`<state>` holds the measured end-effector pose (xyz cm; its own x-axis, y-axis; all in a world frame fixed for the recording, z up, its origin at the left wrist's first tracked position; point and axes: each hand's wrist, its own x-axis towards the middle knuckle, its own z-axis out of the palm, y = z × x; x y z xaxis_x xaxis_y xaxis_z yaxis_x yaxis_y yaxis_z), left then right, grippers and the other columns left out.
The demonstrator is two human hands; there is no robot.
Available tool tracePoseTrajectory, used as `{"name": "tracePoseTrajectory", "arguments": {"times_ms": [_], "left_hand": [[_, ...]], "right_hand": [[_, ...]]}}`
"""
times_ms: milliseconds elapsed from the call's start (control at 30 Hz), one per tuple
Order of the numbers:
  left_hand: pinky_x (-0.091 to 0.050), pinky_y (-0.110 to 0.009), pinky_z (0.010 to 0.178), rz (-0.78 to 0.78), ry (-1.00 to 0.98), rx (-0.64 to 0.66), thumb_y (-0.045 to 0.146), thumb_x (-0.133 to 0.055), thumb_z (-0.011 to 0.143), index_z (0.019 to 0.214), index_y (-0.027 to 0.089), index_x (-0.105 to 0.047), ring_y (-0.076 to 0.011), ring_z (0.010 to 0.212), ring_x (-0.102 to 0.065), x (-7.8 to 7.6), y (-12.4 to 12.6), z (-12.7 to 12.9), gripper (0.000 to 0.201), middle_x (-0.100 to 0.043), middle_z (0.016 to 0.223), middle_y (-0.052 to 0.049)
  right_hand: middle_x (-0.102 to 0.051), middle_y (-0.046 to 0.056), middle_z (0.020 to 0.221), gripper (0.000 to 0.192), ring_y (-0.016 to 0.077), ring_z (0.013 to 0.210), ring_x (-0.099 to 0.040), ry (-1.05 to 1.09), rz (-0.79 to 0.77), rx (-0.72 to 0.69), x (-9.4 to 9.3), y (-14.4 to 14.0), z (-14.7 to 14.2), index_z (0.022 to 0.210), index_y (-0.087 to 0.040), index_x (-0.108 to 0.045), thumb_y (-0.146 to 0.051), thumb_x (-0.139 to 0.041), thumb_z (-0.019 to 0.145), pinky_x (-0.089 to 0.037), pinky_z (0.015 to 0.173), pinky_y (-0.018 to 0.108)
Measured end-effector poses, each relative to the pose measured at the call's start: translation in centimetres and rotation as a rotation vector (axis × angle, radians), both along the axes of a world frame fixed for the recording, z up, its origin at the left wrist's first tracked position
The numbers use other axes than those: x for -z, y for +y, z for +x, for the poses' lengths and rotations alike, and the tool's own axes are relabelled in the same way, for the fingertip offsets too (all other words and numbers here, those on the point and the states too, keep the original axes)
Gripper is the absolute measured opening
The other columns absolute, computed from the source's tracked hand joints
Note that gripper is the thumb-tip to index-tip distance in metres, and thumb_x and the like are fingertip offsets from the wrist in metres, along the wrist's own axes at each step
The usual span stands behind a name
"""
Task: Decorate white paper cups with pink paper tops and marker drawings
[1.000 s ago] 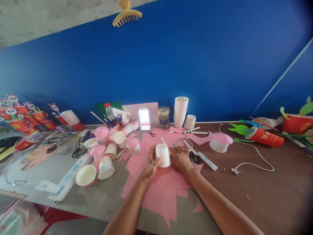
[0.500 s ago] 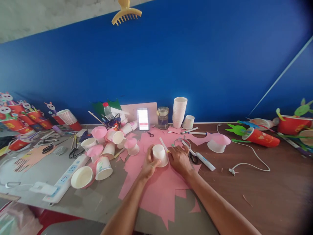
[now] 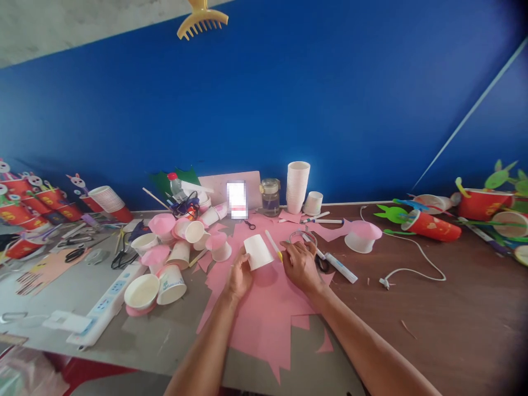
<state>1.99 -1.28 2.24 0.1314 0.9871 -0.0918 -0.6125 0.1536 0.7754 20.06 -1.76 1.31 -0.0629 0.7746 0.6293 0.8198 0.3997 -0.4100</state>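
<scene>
My left hand [image 3: 240,275] is closed around the side of a white paper cup [image 3: 258,252], held tilted just above a sheet of pink paper [image 3: 264,324]. Below the cup, a faint rounded darker patch shows on the paper; shadow or drawn line, I cannot tell. Beside it on the right, my right hand [image 3: 302,267] rests on the pink sheet, fingers curled at the yellow end of a slim white pen [image 3: 272,245]. A clear round ring [image 3: 303,237] and the black handles of scissors [image 3: 322,264] lie by that hand.
Pink-topped cups [image 3: 220,246] and a white power strip [image 3: 108,302] are on the left. Behind stand a glass jar [image 3: 270,197] and a tall cup stack [image 3: 297,187]. On the right lie a glue tube [image 3: 341,268], a white cable [image 3: 416,270] and a red cup [image 3: 431,224].
My left hand has lifted the cup off the pink paper and tipped it, moving slightly left. My right hand stays by the pen. The view has shifted a little.
</scene>
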Motion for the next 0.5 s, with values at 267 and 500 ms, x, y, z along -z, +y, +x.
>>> {"name": "tracePoseTrajectory", "arguments": {"times_ms": [267, 500], "left_hand": [[-0.051, -0.035, 0.078, -0.070, -0.044, -0.129, 0.031, -0.065, 0.070, 0.092, 0.016, -0.066, -0.0227, 0.086, -0.065, 0.8, 1.2, -0.5, 0.026, -0.069, 0.084, -0.005], [-0.044, -0.026, 0.087, 0.133, 0.334, -0.255, 0.022, -0.065, 0.073, 0.123, 0.027, -0.057, -0.0185, 0.107, -0.058, 1.7, 0.5, 0.2, 0.051, -0.065, 0.112, -0.003]], "right_hand": [[-0.066, 0.004, 0.069, 0.025, 0.0182, 0.070, -0.056, -0.110, 0.002, -0.147, -0.1, -0.3, -0.7, 0.096, -0.017, -0.066, -0.013, -0.043, 0.090, -0.032, 0.085, 0.035], [-0.068, 0.009, 0.096, 0.027, 0.0216, 0.093, -0.057, -0.091, -0.016, 0.047, -0.7, 0.2, 0.9, 0.108, -0.017, -0.063, -0.014, -0.044, 0.090, -0.031, 0.090, 0.037]]}}
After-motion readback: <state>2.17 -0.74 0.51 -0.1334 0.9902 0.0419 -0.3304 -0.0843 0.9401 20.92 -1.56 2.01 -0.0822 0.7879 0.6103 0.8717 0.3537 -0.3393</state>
